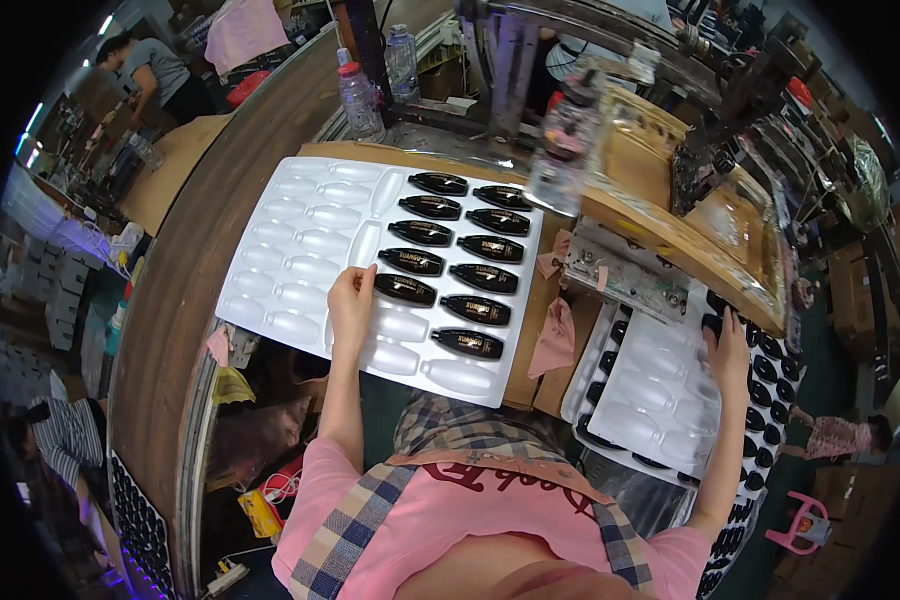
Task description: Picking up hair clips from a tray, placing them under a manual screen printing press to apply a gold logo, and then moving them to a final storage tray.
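The left hand (350,300) lies flat on the thin, bendy white tray (300,240). The right hand (727,345) grips a small, light, probably slippery black bottle (712,323).

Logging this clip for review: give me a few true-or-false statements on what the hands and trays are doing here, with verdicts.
1. The left hand rests on the white moulded tray beside a black oval piece. True.
2. Every pocket of that tray is filled with black pieces. False: only the two right-hand columns hold them; the left pockets are bare.
3. The right hand reaches to black pieces at the far edge of a second tray on the person's right. True.
4. Both hands hold one clear bottle between them. False: the hands are far apart, and the clear bottles stand untouched beyond the tray.
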Available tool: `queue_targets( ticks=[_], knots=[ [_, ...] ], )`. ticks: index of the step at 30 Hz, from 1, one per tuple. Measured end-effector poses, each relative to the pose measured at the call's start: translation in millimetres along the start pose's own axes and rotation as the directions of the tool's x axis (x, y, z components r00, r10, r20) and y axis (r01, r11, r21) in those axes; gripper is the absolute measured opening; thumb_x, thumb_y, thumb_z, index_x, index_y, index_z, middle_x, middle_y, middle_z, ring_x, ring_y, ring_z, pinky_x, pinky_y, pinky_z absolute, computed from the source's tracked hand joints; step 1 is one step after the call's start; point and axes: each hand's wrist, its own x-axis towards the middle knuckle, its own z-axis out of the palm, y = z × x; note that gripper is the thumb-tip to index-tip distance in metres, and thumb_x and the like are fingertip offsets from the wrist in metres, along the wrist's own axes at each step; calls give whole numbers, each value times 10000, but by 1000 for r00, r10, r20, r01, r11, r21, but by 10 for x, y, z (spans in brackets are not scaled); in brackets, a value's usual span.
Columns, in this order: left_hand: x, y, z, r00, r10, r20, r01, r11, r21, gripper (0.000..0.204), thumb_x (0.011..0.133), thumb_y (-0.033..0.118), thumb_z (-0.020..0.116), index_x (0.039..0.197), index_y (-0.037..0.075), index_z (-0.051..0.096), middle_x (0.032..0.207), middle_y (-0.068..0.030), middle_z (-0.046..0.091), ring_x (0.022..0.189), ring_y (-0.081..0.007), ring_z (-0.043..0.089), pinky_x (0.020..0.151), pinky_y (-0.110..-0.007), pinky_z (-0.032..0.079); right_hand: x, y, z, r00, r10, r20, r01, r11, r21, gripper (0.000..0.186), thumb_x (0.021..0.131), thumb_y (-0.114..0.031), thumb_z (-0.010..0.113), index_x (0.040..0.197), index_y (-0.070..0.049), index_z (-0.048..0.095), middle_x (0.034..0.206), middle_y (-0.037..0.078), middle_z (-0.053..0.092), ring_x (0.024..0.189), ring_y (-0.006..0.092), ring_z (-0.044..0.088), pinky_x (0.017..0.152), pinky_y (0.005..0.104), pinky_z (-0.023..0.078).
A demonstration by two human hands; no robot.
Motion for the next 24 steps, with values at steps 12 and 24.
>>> queue_targets(
  ticks=[12, 24],
  knots=[
    [357, 1538, 601, 767, 635, 89, -574, 742, -346, 193, 780, 147, 565, 903, -1, 576, 924, -163, 566, 860, -332, 536, 736, -359, 421, -52, -118, -360, 953, 281, 111, -302, 887, 348, 420, 762, -178, 628, 1107, -15, 452, 822, 118, 521, 494, 126, 427, 521, 239, 419],
    [790, 2105, 1368, 621, 695, 363, -189, 581, -791, 256, 814, 197, 562, 957, -16, 572, 863, -65, 584, 786, -120, 536, 711, -237, 428, 561, -1174, -399, 990, -138, -31, 123, 730, 672, 470, 718, -320, 651, 1036, 5, 531, 910, 116, 583, 829, 211, 541, 748, 279, 410]
  ],
)
